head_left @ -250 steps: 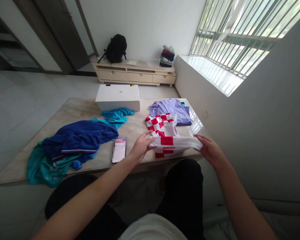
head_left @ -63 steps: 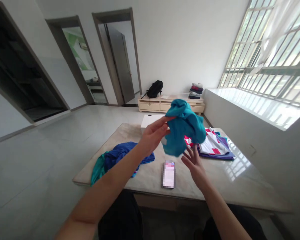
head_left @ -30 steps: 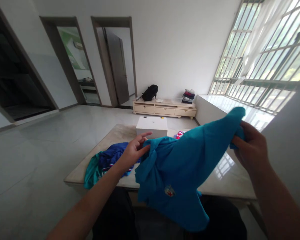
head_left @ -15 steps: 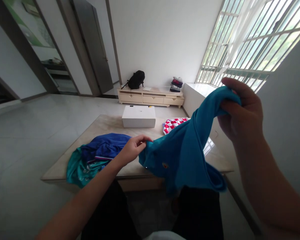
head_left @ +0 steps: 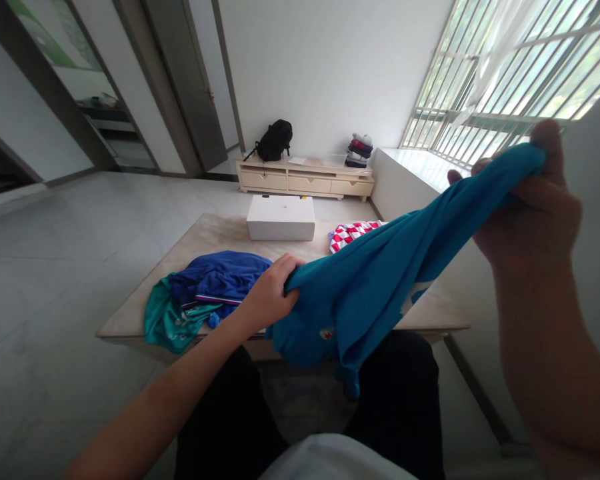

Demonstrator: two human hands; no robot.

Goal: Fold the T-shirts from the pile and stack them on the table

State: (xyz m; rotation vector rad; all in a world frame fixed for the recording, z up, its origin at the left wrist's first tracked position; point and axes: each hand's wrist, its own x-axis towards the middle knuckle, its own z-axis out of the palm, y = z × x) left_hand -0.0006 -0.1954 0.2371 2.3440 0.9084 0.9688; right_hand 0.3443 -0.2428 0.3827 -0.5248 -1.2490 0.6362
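A teal-blue shirt (head_left: 365, 287) is stretched between my two hands above the table's near edge. My left hand (head_left: 275, 290) is closed on its left part, thumb in front. Higher up on the right, my right hand (head_left: 535, 200) grips the other end, with the cloth pulled taut over the fingers. A small round badge shows on the lower left of the shirt, and a white print is partly visible near its right underside. The lower folds hang down over my knees.
On the table (head_left: 210, 230) lie a blue garment (head_left: 225, 273), a green garment (head_left: 167, 320), a white box (head_left: 281, 219) and a red-and-white checked garment (head_left: 350, 233). A low cabinet (head_left: 305, 180) behind carries a black backpack (head_left: 276, 141) and folded clothes (head_left: 359, 151).
My right hand has moved up and to the right, drawing the shirt out taut. My left hand has shifted slightly and now grips more of the cloth. The view has tilted a little downward.
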